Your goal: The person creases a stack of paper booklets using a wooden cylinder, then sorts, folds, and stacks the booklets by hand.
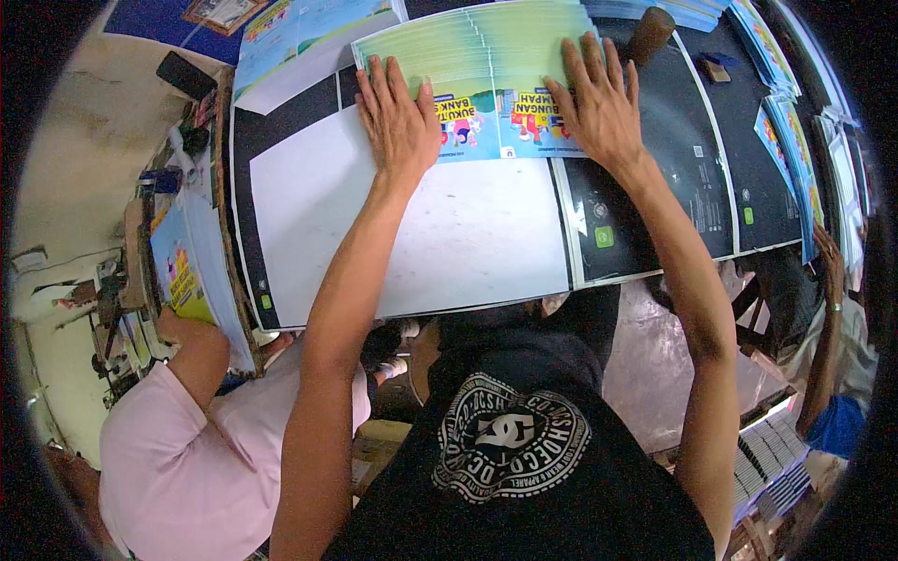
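A fanned stack of printed sheets (482, 56), green and blue with yellow lettering, lies across the far part of the table. My left hand (398, 117) rests flat on its left side, fingers spread. On the right side of the same stack my right hand (601, 107) lies with its fingers apart. Neither hand grips anything. Nearer to me, a large white sheet (468, 234) lies on the table, and black boards (655, 187) show beside it.
A brown cylindrical object (652, 35) stands right of the stack. More printed sheets (790, 150) lie at the right edge, near another person's hand (829, 257). A person in a pink shirt (187, 458) is at the left, beside another stack (192, 271).
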Demonstrator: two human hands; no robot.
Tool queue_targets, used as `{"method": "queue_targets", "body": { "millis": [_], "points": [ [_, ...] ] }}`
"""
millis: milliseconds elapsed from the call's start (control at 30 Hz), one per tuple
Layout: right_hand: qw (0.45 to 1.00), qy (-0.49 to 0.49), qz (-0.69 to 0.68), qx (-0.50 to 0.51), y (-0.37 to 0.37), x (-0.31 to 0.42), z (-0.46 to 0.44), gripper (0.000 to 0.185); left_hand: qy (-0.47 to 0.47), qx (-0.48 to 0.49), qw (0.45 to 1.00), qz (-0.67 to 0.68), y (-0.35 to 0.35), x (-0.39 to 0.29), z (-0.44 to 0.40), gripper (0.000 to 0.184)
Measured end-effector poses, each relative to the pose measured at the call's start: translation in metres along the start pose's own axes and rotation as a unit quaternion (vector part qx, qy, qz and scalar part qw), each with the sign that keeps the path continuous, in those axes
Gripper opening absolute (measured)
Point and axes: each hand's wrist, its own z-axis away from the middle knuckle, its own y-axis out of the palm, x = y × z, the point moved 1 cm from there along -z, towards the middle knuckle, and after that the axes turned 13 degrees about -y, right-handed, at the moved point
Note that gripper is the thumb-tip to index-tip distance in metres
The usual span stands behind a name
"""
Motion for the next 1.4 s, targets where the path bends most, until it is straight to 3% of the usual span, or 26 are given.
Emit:
{"method": "queue_targets", "body": {
  "millis": [67,100,133,200,300,400,467,500,633,700,733,867,900,967,1033,1133,1233,1267,1400],
  "points": [
    [0.996,0.013,-0.052,-0.07,-0.029,0.023,-0.027,0.069,-0.007,0.003,1.0,0.014,0.005,-0.005,0.002,0.064],
    [0.969,-0.019,-0.179,-0.166,-0.044,0.054,-0.063,0.067,0.013,-0.001,1.0,-0.02,-0.003,0.012,-0.007,0.064],
    [0.93,-0.05,-0.327,-0.163,-0.067,0.071,-0.078,0.06,0.019,0.007,0.999,-0.032,0.0,0.017,0.0,0.065],
    [0.871,-0.13,-0.387,-0.272,-0.087,0.104,-0.103,0.07,0.045,-0.003,0.999,-0.023,0.007,0.013,-0.005,0.067],
    [0.874,-0.183,-0.356,-0.273,-0.046,0.133,-0.106,0.075,0.094,-0.013,0.995,0.013,-0.002,0.013,-0.002,0.071],
    [0.972,-0.126,-0.182,-0.076,0.037,0.13,-0.07,0.081,0.094,0.002,0.994,-0.054,0.005,0.019,0.002,0.075],
    [0.967,-0.126,-0.211,-0.071,0.044,0.111,-0.071,0.084,0.098,0.0,0.994,-0.055,0.006,0.024,0.003,0.077],
    [0.964,-0.118,-0.231,-0.062,0.042,0.109,-0.062,0.085,0.074,-0.036,0.997,-0.002,0.007,0.02,0.004,0.071],
    [0.971,-0.053,-0.219,-0.077,0.022,0.046,-0.031,0.084,-0.009,-0.015,1.0,-0.008,0.001,0.006,0.0,0.066],
    [0.991,-0.034,-0.059,-0.113,0.007,0.016,-0.02,0.072,-0.021,-0.01,1.0,-0.013,-0.002,0.006,0.004,0.066],
    [0.989,0.019,-0.142,0.041,-0.006,-0.001,-0.015,0.086,-0.024,-0.008,1.0,-0.008,-0.003,0.005,0.004,0.066],
    [0.995,0.078,-0.056,0.011,-0.016,-0.061,0.004,0.081,-0.028,-0.011,1.0,0.0,-0.001,0.002,0.005,0.066],
    [0.995,0.059,-0.037,-0.071,-0.022,-0.069,0.001,0.075,-0.031,-0.013,0.999,-0.006,-0.002,0.003,0.003,0.066],
    [0.961,0.164,-0.107,-0.194,-0.04,-0.078,-0.023,0.071,-0.028,-0.026,0.999,0.002,-0.005,0.001,0.004,0.064],
    [0.929,0.189,-0.08,-0.307,-0.047,-0.096,-0.045,0.07,-0.026,-0.035,0.999,0.007,-0.006,-0.002,0.006,0.063],
    [0.917,0.171,0.064,-0.354,-0.024,-0.136,-0.063,0.063,-0.02,-0.031,0.999,-0.002,-0.004,0.003,0.005,0.063],
    [0.945,0.249,-0.133,-0.168,-0.011,-0.15,-0.061,0.052,-0.022,-0.027,0.999,-0.001,-0.004,0.001,0.004,0.063],
    [0.896,0.33,-0.263,-0.138,-0.007,-0.151,-0.06,0.045,-0.027,-0.025,0.999,-0.003,-0.003,0.002,0.004,0.063],
    [0.784,0.353,-0.489,-0.15,-0.011,-0.131,-0.062,0.042,-0.023,-0.027,0.999,-0.004,-0.004,0.002,0.004,0.063]
  ]
}}
